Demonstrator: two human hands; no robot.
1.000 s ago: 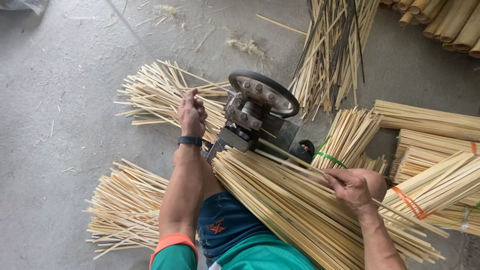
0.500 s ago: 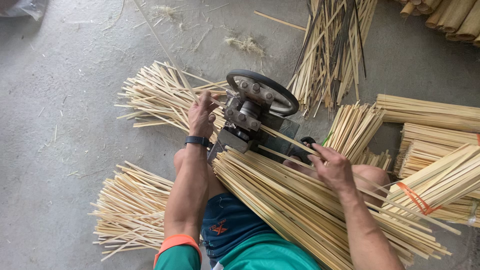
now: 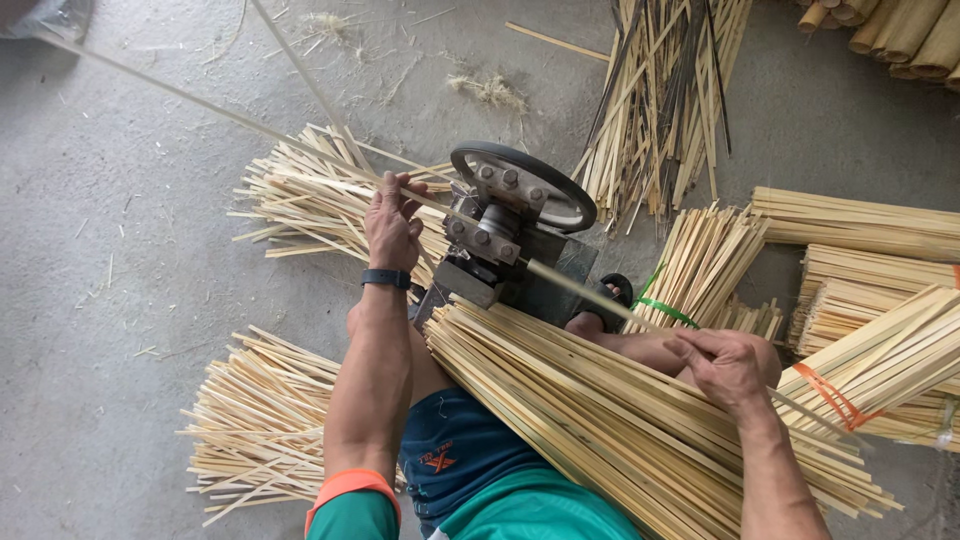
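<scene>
A small metal splitting machine (image 3: 500,245) with a black wheel (image 3: 522,184) stands on the concrete floor in front of me. One long bamboo strip (image 3: 580,290) runs through it. My right hand (image 3: 728,368) pinches that strip on the near right side. My left hand (image 3: 392,225) grips the thin strips coming out on the far left side. A thick bundle of bamboo strips (image 3: 610,420) lies across my lap, under my right hand.
Loose piles of split strips lie far left (image 3: 310,195) and near left (image 3: 255,425). Tied bundles (image 3: 880,350) are stacked on the right, one with a green band (image 3: 700,265). Darker strips (image 3: 660,100) and bamboo poles (image 3: 890,30) lie at the back.
My right hand has slid back to the right along the strip after pushing toward the machine. My left hand has moved up to the outgoing strips, which now stretch far to the upper left.
</scene>
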